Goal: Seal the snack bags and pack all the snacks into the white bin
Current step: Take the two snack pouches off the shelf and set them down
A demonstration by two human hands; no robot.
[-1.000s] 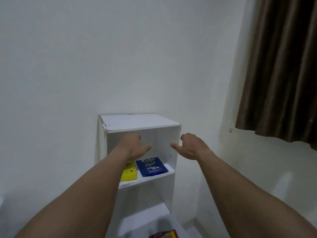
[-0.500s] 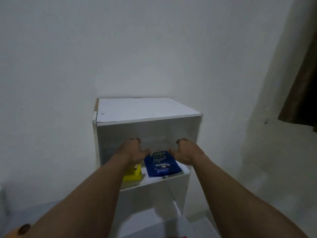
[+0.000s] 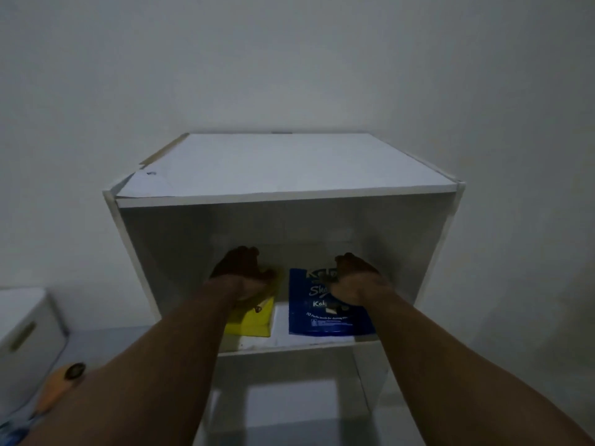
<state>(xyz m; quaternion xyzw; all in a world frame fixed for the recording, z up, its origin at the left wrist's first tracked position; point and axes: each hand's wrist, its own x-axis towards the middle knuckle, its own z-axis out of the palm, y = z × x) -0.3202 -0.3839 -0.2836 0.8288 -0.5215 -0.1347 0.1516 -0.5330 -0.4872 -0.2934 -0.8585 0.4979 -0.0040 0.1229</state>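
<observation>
A yellow snack bag and a blue snack bag lie flat side by side on the middle shelf of a white shelf unit. My left hand is deep in that compartment, its fingers curled over the far end of the yellow bag. My right hand closes on the far end of the blue bag, thumb on its printed face. Both bags still rest on the shelf. The white bin with a slot handle stands at the far left edge.
The compartment is dim and its roof hangs close above my hands. An orange object with a dark end lies at the lower left by the bin. A lower shelf compartment opens beneath. A white wall stands behind.
The view has closed in on the shelf unit. Both hands went from hovering at the compartment's front down onto the two bags and closed on their far ends.
</observation>
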